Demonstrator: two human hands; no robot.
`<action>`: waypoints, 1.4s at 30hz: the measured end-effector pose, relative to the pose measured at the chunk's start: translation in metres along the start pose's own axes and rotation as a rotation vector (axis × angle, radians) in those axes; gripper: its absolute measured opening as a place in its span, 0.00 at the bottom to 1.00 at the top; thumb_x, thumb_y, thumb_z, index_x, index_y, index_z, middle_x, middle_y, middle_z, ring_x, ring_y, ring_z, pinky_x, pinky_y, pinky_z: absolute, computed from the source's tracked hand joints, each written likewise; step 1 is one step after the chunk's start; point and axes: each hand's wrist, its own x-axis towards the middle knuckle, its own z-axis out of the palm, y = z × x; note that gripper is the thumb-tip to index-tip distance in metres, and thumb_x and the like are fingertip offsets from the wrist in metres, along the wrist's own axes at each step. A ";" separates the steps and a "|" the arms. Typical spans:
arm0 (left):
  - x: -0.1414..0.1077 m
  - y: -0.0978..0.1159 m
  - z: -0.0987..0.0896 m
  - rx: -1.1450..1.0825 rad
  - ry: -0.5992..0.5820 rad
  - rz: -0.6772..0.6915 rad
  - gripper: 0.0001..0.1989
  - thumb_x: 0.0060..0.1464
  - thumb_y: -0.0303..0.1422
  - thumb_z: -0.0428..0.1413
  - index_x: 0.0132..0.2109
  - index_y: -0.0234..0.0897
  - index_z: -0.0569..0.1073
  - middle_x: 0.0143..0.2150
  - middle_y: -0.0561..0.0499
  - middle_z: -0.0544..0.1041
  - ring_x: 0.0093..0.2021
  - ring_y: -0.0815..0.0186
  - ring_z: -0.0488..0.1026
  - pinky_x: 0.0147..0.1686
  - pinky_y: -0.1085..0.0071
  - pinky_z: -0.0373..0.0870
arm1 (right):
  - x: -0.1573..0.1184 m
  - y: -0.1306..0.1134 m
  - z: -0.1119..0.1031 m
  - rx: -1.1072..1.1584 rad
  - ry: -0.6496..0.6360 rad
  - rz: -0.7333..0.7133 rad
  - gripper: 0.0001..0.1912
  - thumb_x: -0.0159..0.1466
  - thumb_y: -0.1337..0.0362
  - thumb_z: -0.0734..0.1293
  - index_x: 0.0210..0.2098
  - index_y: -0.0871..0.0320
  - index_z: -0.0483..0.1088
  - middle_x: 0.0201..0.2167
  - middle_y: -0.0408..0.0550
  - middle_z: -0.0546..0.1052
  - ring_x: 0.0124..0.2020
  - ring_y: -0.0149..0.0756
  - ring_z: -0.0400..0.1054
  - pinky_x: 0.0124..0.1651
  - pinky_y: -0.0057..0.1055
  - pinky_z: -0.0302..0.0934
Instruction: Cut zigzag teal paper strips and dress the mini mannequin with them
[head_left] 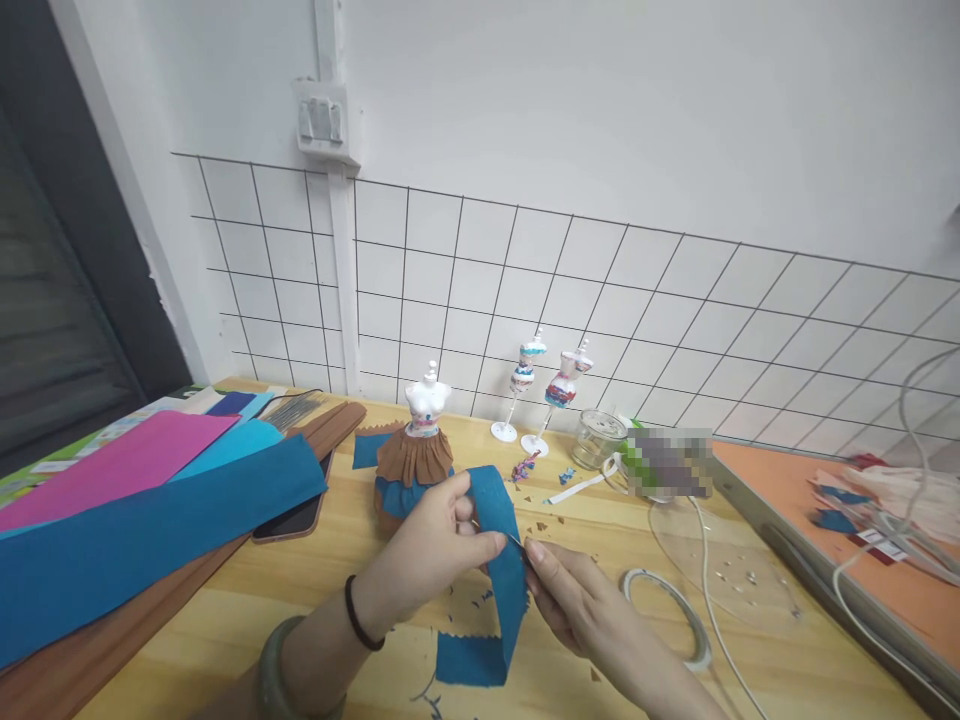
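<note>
A long blue fabric strip (491, 500) with a zigzag edge hangs from my left hand (442, 540), whose thumb and fingers pinch it. On its right side, my right hand (574, 595) is closed on a small dark tool (523, 550) whose tip touches the strip; most of the tool is hidden. The strip's lower end folds onto the wooden table (390, 670). Just behind my left hand stands a small white mannequin (428, 400) in a skirt of brown and blue ruffles (415, 455).
Two small mannequins (523, 375) stand farther back, beside a clear jar (600, 437). Blue, pink and brown fabrics (165, 530) partly cover a phone (289, 520) at left. A tape ring (667, 615) and white cable (712, 600) lie right. Fabric scraps are scattered about.
</note>
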 end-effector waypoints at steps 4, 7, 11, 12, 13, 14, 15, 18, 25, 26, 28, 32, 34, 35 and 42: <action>0.001 -0.002 0.003 -0.015 0.023 0.017 0.14 0.39 0.31 0.62 0.35 0.34 0.69 0.29 0.51 0.75 0.31 0.65 0.72 0.31 0.70 0.68 | 0.001 0.000 0.001 0.036 0.024 -0.014 0.24 0.60 0.43 0.54 0.21 0.56 0.54 0.17 0.35 0.50 0.19 0.27 0.42 0.21 0.26 0.39; 0.001 -0.006 0.005 -0.028 0.050 0.039 0.15 0.40 0.32 0.62 0.36 0.34 0.68 0.28 0.51 0.75 0.31 0.65 0.72 0.32 0.70 0.68 | 0.003 0.002 0.001 0.066 0.040 -0.006 0.23 0.60 0.42 0.54 0.23 0.56 0.55 0.18 0.35 0.49 0.19 0.27 0.41 0.20 0.25 0.36; 0.001 -0.009 0.009 -0.092 0.065 0.047 0.16 0.39 0.32 0.62 0.36 0.34 0.67 0.29 0.50 0.76 0.32 0.66 0.72 0.32 0.69 0.67 | 0.004 0.002 0.001 0.112 0.065 -0.003 0.21 0.61 0.44 0.55 0.25 0.56 0.55 0.19 0.35 0.49 0.20 0.26 0.40 0.21 0.25 0.35; 0.001 -0.010 0.010 -0.111 0.068 0.052 0.16 0.39 0.32 0.62 0.35 0.34 0.66 0.30 0.50 0.76 0.32 0.66 0.72 0.32 0.70 0.67 | 0.004 0.002 0.001 0.109 0.071 -0.016 0.21 0.61 0.44 0.55 0.25 0.56 0.55 0.19 0.35 0.49 0.20 0.26 0.40 0.21 0.25 0.35; 0.001 -0.010 0.011 -0.124 0.072 0.058 0.16 0.39 0.32 0.62 0.35 0.35 0.66 0.30 0.50 0.76 0.32 0.66 0.72 0.32 0.71 0.67 | 0.003 0.001 0.001 0.104 0.076 -0.029 0.21 0.61 0.45 0.55 0.25 0.56 0.56 0.19 0.35 0.49 0.20 0.26 0.40 0.21 0.25 0.35; 0.002 -0.011 0.012 -0.127 0.080 0.063 0.16 0.38 0.32 0.63 0.35 0.35 0.65 0.31 0.50 0.76 0.33 0.66 0.72 0.32 0.71 0.66 | 0.003 0.001 0.001 0.099 0.076 -0.040 0.21 0.61 0.45 0.55 0.25 0.56 0.56 0.18 0.35 0.48 0.19 0.26 0.39 0.21 0.25 0.35; 0.002 -0.012 0.012 -0.123 0.091 0.066 0.16 0.38 0.32 0.63 0.35 0.35 0.65 0.30 0.51 0.76 0.32 0.66 0.72 0.32 0.72 0.66 | 0.004 0.001 0.001 0.094 0.075 -0.052 0.22 0.61 0.44 0.55 0.25 0.56 0.56 0.18 0.34 0.48 0.19 0.26 0.39 0.20 0.26 0.35; 0.002 -0.015 0.011 -0.085 0.121 0.073 0.18 0.39 0.32 0.62 0.39 0.34 0.66 0.28 0.52 0.75 0.30 0.68 0.71 0.31 0.71 0.66 | 0.005 0.001 0.001 0.095 0.088 -0.075 0.22 0.62 0.45 0.54 0.23 0.56 0.55 0.18 0.34 0.47 0.18 0.26 0.38 0.20 0.26 0.33; 0.005 -0.028 0.010 -0.074 0.180 0.069 0.33 0.41 0.32 0.62 0.55 0.35 0.60 0.27 0.53 0.76 0.28 0.68 0.71 0.32 0.70 0.67 | 0.007 0.000 0.003 0.107 0.141 -0.048 0.23 0.61 0.44 0.54 0.21 0.55 0.52 0.15 0.33 0.47 0.17 0.25 0.37 0.19 0.27 0.32; 0.005 -0.028 0.010 -0.074 0.185 0.056 0.34 0.41 0.32 0.62 0.56 0.34 0.60 0.27 0.52 0.76 0.28 0.68 0.71 0.33 0.69 0.67 | 0.007 0.000 0.003 0.101 0.149 -0.033 0.23 0.61 0.43 0.54 0.21 0.55 0.52 0.15 0.33 0.47 0.16 0.25 0.37 0.19 0.27 0.31; 0.004 -0.027 0.011 -0.075 0.203 0.021 0.36 0.41 0.32 0.62 0.57 0.33 0.59 0.26 0.52 0.76 0.27 0.68 0.71 0.35 0.68 0.67 | 0.007 0.000 0.003 0.091 0.159 -0.026 0.24 0.60 0.43 0.54 0.21 0.55 0.52 0.14 0.32 0.46 0.15 0.24 0.37 0.18 0.27 0.31; 0.002 -0.024 0.014 -0.113 0.225 -0.022 0.36 0.41 0.32 0.62 0.57 0.33 0.59 0.24 0.54 0.75 0.26 0.70 0.70 0.35 0.69 0.67 | 0.008 0.002 0.002 0.104 0.163 -0.037 0.24 0.60 0.43 0.55 0.21 0.55 0.52 0.14 0.32 0.47 0.15 0.24 0.37 0.18 0.26 0.31; 0.002 -0.023 0.015 -0.156 0.214 -0.022 0.34 0.41 0.32 0.62 0.56 0.34 0.60 0.25 0.54 0.75 0.26 0.71 0.69 0.35 0.69 0.68 | 0.009 0.003 0.001 0.104 0.175 -0.043 0.24 0.60 0.43 0.54 0.20 0.55 0.52 0.14 0.32 0.47 0.15 0.24 0.36 0.17 0.26 0.31; 0.001 -0.023 0.015 -0.178 0.211 -0.024 0.33 0.41 0.32 0.62 0.55 0.34 0.61 0.26 0.54 0.75 0.26 0.71 0.69 0.35 0.69 0.68 | 0.009 0.004 0.002 0.105 0.178 -0.050 0.24 0.60 0.43 0.54 0.20 0.55 0.52 0.13 0.32 0.47 0.15 0.24 0.36 0.17 0.26 0.31; 0.000 -0.025 0.016 -0.276 0.197 -0.050 0.24 0.39 0.32 0.64 0.45 0.34 0.68 0.35 0.47 0.77 0.34 0.65 0.72 0.35 0.69 0.69 | 0.008 0.002 0.004 0.154 0.169 -0.078 0.24 0.59 0.42 0.55 0.20 0.55 0.51 0.14 0.32 0.47 0.15 0.24 0.37 0.17 0.25 0.32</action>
